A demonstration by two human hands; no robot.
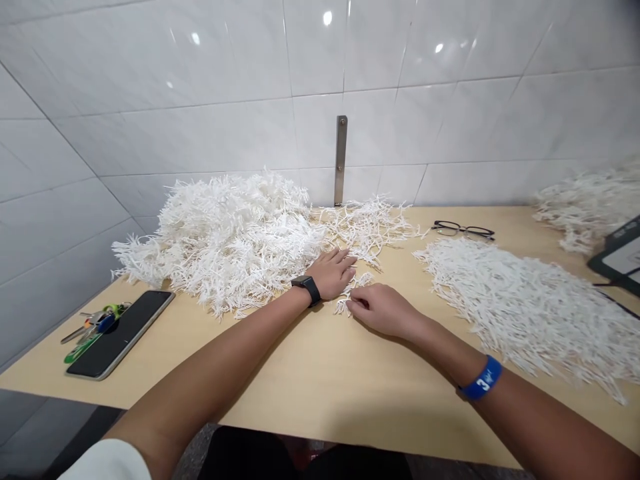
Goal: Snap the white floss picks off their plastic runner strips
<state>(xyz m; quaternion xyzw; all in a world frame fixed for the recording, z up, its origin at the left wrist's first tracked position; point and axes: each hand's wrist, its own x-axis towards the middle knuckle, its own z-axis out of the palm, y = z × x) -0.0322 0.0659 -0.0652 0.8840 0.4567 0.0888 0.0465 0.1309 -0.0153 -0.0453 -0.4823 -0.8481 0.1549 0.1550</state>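
My left hand (331, 275) lies flat and open, fingers spread, at the right edge of a big heap of thin white strands (240, 233). Its fingertips reach toward a looser, thinner scatter of strands (373, 227). Just to the right, my right hand (385, 310) is closed, its fingers curled at a small clump of strands (343, 307) on the table. What is between those fingers is hidden. A broad, flatter layer of strands (520, 300) spreads out to the right of my right hand.
On the wooden table (300, 380), a phone (123, 333) and keys (95, 323) lie at the left. Folded eyeglasses (463, 230) rest at the back right. Another strand pile (590, 200) and a dark-framed device (620, 257) stand far right. A metal bracket (341, 160) is fixed to the tiled wall.
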